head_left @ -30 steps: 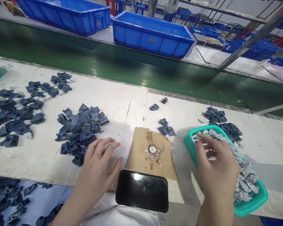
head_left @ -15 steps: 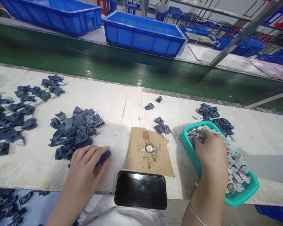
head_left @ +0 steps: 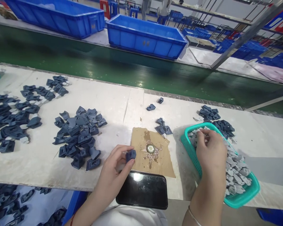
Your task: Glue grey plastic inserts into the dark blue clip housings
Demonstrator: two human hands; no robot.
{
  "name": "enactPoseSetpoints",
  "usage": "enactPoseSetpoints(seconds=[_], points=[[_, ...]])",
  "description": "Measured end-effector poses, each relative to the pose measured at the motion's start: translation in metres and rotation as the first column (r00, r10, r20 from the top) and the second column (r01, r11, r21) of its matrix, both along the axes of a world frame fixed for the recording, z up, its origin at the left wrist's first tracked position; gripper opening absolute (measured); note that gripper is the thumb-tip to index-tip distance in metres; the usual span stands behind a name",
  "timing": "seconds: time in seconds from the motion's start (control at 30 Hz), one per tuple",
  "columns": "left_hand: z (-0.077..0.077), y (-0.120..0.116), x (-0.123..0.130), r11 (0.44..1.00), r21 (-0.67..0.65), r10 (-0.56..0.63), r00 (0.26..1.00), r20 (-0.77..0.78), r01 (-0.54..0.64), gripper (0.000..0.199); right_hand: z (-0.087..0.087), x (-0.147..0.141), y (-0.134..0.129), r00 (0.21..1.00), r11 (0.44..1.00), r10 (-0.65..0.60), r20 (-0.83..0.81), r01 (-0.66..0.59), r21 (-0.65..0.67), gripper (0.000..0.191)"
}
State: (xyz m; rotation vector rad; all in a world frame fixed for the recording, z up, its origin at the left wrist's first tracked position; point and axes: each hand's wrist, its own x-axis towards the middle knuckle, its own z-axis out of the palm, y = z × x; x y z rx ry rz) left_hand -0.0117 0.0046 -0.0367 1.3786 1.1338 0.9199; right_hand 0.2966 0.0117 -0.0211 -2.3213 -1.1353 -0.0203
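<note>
One dark blue part (head_left: 130, 155) pinched in left hand (head_left: 115, 171); right hand (head_left: 211, 150) curled over grey pieces (head_left: 235, 171) in teal basket (head_left: 191, 150)

Two bare hands, no gloves. Left hand (head_left: 115, 171): forearm bare, no sleeve in view; thin red cord (head_left: 72, 220) round the wrist, seen only at the bottom edge of the frame. Right hand (head_left: 211, 153): forearm likewise bare; slim silver-coloured bangle (head_left: 193, 216) at the wrist. No rings seen on either. Nails short, unpainted as far as can be told. White cloth garment (head_left: 129, 218) across the lap, between the forearms.
</note>
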Motion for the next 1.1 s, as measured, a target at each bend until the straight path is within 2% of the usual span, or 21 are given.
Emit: enactPoseSetpoints(seconds=[0.03, 0.1, 0.17, 0.2, 0.27, 0.4, 0.57, 0.77, 1.0, 1.1], points=[[-0.002, -0.001, 0.001, 0.999, -0.051, 0.003, 1.000, 0.030, -0.001, 0.020, 0.004, -0.008, -0.002, 0.996, 0.995, 0.038, -0.085, -0.030, 0.097, 0.036], [-0.006, -0.002, 0.003, 0.991, -0.135, -0.001, 0.996, 0.085, 0.012, 0.019, 0.010, -0.027, -0.009, 0.939, 0.933, 0.215, -0.267, -0.116, 0.342, 0.031], [-0.009, -0.003, 0.003, 0.985, -0.173, -0.007, 0.993, 0.118, 0.027, 0.018, 0.013, -0.047, -0.016, 0.859, 0.870, 0.384, -0.339, -0.214, 0.444, 0.027], [-0.010, -0.004, 0.003, 0.984, -0.175, -0.005, 0.992, 0.127, 0.027, 0.018, 0.012, -0.055, -0.019, 0.818, 0.861, 0.443, -0.368, -0.273, 0.430, 0.025], [-0.010, -0.005, 0.003, 0.986, -0.166, -0.001, 0.991, 0.137, 0.024, 0.017, 0.005, -0.067, -0.023, 0.765, 0.859, 0.484, -0.425, -0.324, 0.396, 0.022], [-0.009, -0.005, 0.002, 0.986, -0.165, 0.009, 0.992, 0.129, 0.012, 0.018, -0.012, -0.076, -0.022, 0.726, 0.864, 0.495, -0.478, -0.354, 0.357, 0.020], [-0.006, -0.003, 0.003, 0.993, -0.115, 0.007, 0.998, 0.057, 0.000, 0.022, -0.017, -0.079, -0.020, 0.756, 0.845, 0.535, -0.378, -0.470, 0.255, 0.024], [-0.002, -0.003, 0.005, 0.996, -0.092, -0.018, 1.000, -0.010, 0.017, 0.020, -0.015, -0.086, -0.020, 0.716, 0.751, 0.660, -0.227, -0.629, 0.202, 0.020], [-0.002, -0.003, 0.006, 0.998, -0.018, -0.053, 0.995, -0.084, 0.052, 0.019, -0.019, -0.086, -0.018, 0.676, 0.673, 0.735, -0.051, -0.719, 0.172, 0.015], [-0.003, -0.003, 0.005, 0.998, -0.021, -0.065, 0.993, -0.100, 0.064, 0.019, -0.019, -0.086, -0.019, 0.669, 0.662, 0.743, -0.021, -0.731, 0.164, 0.015]])
